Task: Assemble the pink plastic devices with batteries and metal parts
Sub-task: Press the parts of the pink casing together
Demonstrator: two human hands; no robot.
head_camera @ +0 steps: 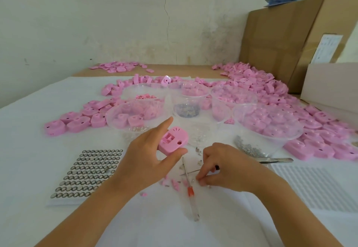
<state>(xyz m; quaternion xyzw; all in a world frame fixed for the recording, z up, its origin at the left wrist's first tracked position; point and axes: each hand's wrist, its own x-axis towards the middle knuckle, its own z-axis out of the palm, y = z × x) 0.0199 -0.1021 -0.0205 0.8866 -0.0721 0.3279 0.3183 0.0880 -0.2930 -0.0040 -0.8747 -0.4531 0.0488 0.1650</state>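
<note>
The left grip (147, 157) pinches the pink casing (173, 143), cavity up, just up-left of the right grip (226, 167), which pinches a thin metal piece (190, 172).

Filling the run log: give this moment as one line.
left hand: holds pink shell, lifted | right hand: pinches metal piece | screwdriver: lies between hands

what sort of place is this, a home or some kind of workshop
Probably a small hand-assembly workshop: heaps of identical pink plastic devices, a sheet of button batteries laid out ready, and big cardboard cartons stacked at the side.
</note>
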